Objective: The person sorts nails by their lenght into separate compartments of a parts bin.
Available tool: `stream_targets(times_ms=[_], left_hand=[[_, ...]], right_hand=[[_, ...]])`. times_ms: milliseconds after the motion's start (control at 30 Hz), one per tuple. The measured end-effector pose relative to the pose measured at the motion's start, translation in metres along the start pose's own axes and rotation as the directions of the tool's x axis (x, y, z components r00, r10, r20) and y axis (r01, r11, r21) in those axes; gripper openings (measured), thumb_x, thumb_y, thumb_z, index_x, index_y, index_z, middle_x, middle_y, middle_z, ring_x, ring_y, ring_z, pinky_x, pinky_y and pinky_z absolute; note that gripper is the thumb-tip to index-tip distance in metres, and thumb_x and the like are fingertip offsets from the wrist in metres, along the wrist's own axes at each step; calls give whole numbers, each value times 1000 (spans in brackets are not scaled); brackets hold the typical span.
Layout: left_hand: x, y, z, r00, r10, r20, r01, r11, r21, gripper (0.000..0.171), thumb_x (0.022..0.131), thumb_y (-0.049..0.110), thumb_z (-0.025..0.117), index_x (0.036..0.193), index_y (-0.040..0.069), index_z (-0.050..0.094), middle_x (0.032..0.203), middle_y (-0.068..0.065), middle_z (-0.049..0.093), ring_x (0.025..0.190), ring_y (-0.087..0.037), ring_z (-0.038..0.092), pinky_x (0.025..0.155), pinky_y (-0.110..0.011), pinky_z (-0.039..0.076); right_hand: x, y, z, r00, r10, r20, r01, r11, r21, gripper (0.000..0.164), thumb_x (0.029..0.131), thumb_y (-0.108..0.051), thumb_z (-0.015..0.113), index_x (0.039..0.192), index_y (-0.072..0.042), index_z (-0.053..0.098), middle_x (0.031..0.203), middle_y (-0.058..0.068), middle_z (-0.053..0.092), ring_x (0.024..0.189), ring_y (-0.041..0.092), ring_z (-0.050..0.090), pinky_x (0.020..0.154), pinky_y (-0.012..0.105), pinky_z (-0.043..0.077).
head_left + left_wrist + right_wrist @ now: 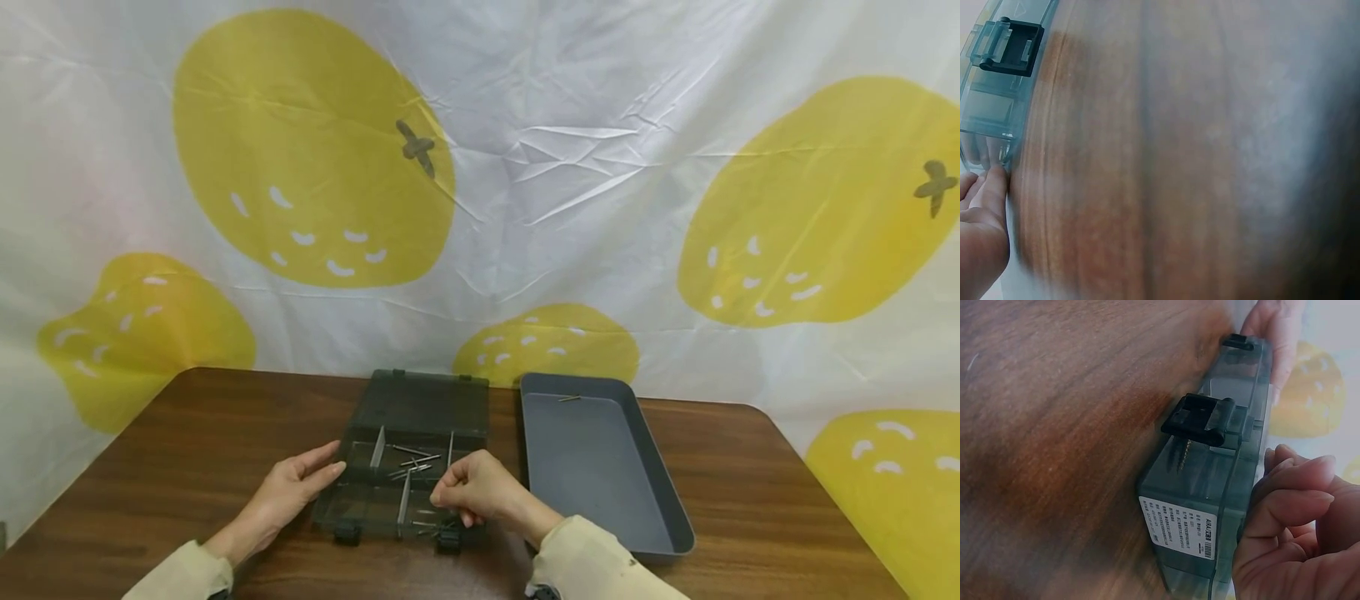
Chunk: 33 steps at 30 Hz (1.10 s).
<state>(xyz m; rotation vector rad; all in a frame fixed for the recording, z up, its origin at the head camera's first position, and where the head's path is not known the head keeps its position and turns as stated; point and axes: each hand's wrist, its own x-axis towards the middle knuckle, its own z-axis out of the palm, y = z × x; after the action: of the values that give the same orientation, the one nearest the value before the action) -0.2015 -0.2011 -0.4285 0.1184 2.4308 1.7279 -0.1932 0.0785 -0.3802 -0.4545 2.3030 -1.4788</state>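
A dark translucent divided box (427, 404) lies on the table with its lid folded back. My left hand (281, 498) touches the box's left side, thumb and fingers extended. Above the front right compartment is my right hand (483, 492), its fingers curled and thumb near the index finger. Whether anything sits between those fingertips is hidden. Several thin metal drill bits (414, 460) lie loose in the middle compartment. More thin bits (431, 527) are in the front right one, where a gold twisted bit (1185, 456) shows through the wall in the right wrist view.
Right of the box stands a grey rectangular tray (592, 467) with raised sides. One or more thin bits (569, 398) lie at its far end. Black latches (347, 533) project from the box's front. A lemon-printed cloth (570, 217) hangs behind the wooden table (247, 425).
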Motion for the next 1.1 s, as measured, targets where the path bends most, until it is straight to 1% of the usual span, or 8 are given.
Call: stream_targets(times_ms=[133,300,433,500,633,767,867,1100], left_hand=[[-1,-1,-1,1000,-3,-7,3,1000,-7,63,94,31,57,143,-2,35,147,-22,34,133,-39,36,102,-46,40],[-2,-2,-1,1000,-15,-13,15,1000,-3,62,94,31,57,143,-2,36,147,-21,34,133,-39,36,102,-46,41],[-2,-3,-1,1000,-17,-13,17,1000,-4,63,94,31,57,143,-1,36,148,-21,34,133,-39,36,102,-47,41],[-2,-3,-1,1000,-15,-12,15,1000,-10,63,95,31,57,144,-1,35,148,-21,33,133,-39,36,102,-47,41],[-1,-4,-2,1000,-15,-13,15,1000,-14,63,94,31,57,144,-1,35,148,-21,34,132,-39,37,102,-47,41],[-1,-3,-2,1000,-17,-13,16,1000,-13,63,94,32,57,144,0,35,147,-21,34,132,-39,37,102,-48,41],[-1,-3,-1,1000,-19,-9,19,1000,-4,64,94,34,58,144,0,36,147,-22,34,131,-40,38,101,-50,41],[0,-2,0,1000,-20,-8,20,1000,4,63,94,34,57,144,2,36,147,-22,34,130,-41,39,99,-52,42]], right_hand=[[1,1,1,1000,11,-6,-10,1000,27,10,83,-1,67,79,8,69,46,-4,47,34,1,38,34,15,30],[5,4,-6,998,58,-26,-53,987,154,13,85,-4,64,84,9,66,52,-4,51,38,0,41,38,14,32],[10,2,-24,992,77,-101,-46,960,276,17,88,-6,62,91,11,64,52,-6,49,40,0,41,40,14,33],[12,-1,-37,984,84,-157,-32,951,306,17,90,-6,61,94,10,63,52,-5,50,41,1,42,41,15,33],[16,-3,-66,954,127,-273,-30,942,334,15,91,-9,60,95,5,64,57,-3,52,43,2,44,41,16,34],[19,4,-97,907,180,-381,-42,939,342,18,92,-12,60,100,5,63,57,-4,52,44,2,46,41,15,36],[21,13,-119,876,225,-427,-67,933,354,26,94,-13,58,109,8,59,59,-4,53,45,2,47,42,15,38],[22,43,-156,825,304,-477,-159,934,320,34,96,-17,55,120,6,55,61,-5,55,47,1,48,44,16,39]])
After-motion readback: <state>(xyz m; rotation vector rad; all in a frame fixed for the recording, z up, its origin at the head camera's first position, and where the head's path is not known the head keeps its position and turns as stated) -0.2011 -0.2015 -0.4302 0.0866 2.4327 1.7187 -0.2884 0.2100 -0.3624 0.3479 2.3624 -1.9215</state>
